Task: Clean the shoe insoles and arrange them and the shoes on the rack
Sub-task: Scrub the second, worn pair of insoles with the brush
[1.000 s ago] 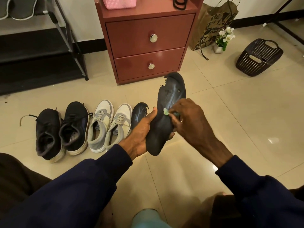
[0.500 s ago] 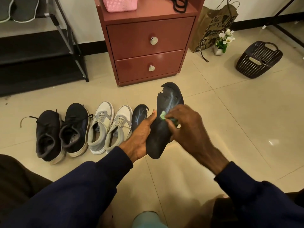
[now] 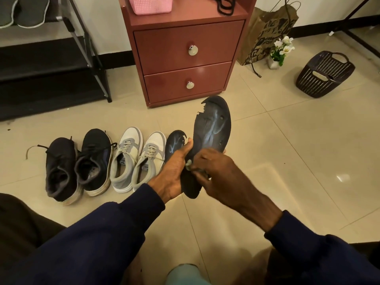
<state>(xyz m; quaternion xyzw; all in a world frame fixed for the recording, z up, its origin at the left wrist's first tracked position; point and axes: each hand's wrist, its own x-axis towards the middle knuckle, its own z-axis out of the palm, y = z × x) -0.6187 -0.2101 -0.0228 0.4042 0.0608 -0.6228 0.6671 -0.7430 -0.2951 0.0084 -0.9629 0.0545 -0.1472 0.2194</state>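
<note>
My left hand (image 3: 174,171) grips a worn black insole (image 3: 213,128) by its left edge, toe end up and torn. My right hand (image 3: 218,173) pinches a small pale green cloth (image 3: 188,163) against the insole's lower half. A second black insole (image 3: 174,144) lies on the floor just left of it, partly hidden by my left hand. Left of that stand two grey-and-white sneakers (image 3: 136,157) and two black sneakers (image 3: 78,165) in a row. The black shoe rack (image 3: 82,38) is at the far left, with two grey insoles (image 3: 24,11) on its upper shelf.
A red two-drawer cabinet (image 3: 185,58) stands straight ahead, with a pink basket (image 3: 152,4) on top. A paper bag (image 3: 267,36), a small flower pot (image 3: 279,52) and a dark plastic basket (image 3: 324,75) sit to the right on the tiled floor (image 3: 298,161).
My right hand with the cloth has slid down the insole from its middle toward the heel. The left hand keeps its hold.
</note>
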